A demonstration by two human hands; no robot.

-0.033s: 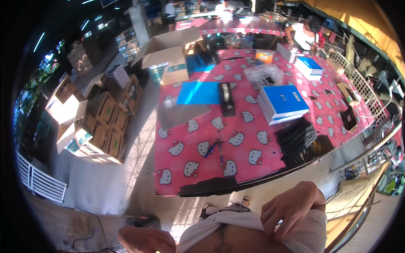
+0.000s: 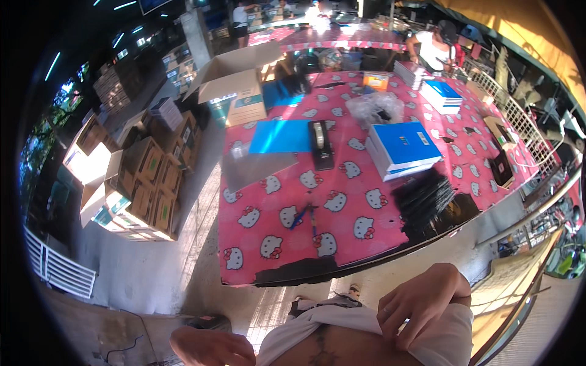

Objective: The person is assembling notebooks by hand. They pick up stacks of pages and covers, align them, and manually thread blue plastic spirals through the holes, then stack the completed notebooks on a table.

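Note:
My right hand [image 2: 420, 306], with a ring on one finger, is closed with bent fingers on the hem of a white shirt [image 2: 348, 316]. The shirt is drawn up in front of my body. At the lower edge my left hand [image 2: 213, 346] has its fingers curled down beside the shirt's left side; its fingertips are partly cut off, so what they hold is hidden. Both hands are on the near side of the table [image 2: 278, 210], apart from it. On its pink patterned cover lie a blue pen-like tool [image 2: 298, 217] and a slim pen-like item [image 2: 314, 221].
Blue-covered books [image 2: 405, 146], a black tape dispenser [image 2: 320, 145], blue sheets [image 2: 281, 136], clear plastic [image 2: 375, 108] and black strips [image 2: 422, 198] lie on the table. An open carton [image 2: 247, 97] stands at its far left. More cartons [image 2: 146, 183] stand leftward. A co-worker [image 2: 434, 50] is far right.
The view has shifted slightly, so the table and its things sit a little farther left in the picture. Both hands keep their place and pose.

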